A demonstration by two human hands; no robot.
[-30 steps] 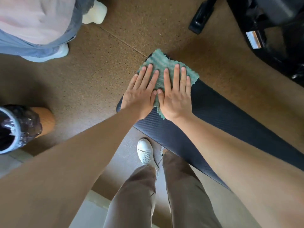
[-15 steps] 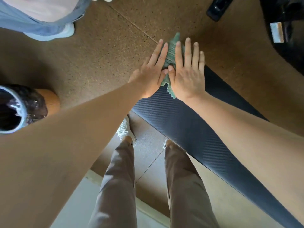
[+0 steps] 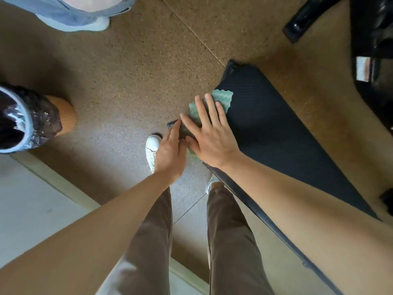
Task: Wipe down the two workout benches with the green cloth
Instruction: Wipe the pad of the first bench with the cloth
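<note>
A black padded workout bench (image 3: 274, 133) runs diagonally from the middle of the view to the lower right. The green cloth (image 3: 221, 99) lies on the pad near its left edge. My right hand (image 3: 210, 135) lies flat on the cloth, fingers spread, pressing it onto the pad. My left hand (image 3: 172, 152) is at the bench's left edge beside the right hand, fingers extended and touching the pad's side. Most of the cloth is hidden under my right hand. A second bench is not clearly in view.
Another person's legs and pale shoes (image 3: 85, 22) stand at the top left. A bin lined with a dark bag (image 3: 23, 122) is at the left. Black gym equipment (image 3: 372, 50) fills the top right. My own legs and white shoe (image 3: 152, 150) stand beside the bench on brown speckled floor.
Both hands have drawn the cloth back from the bench's far end toward me along the pad. My left hand has slid off the cloth to the bench's side edge.
</note>
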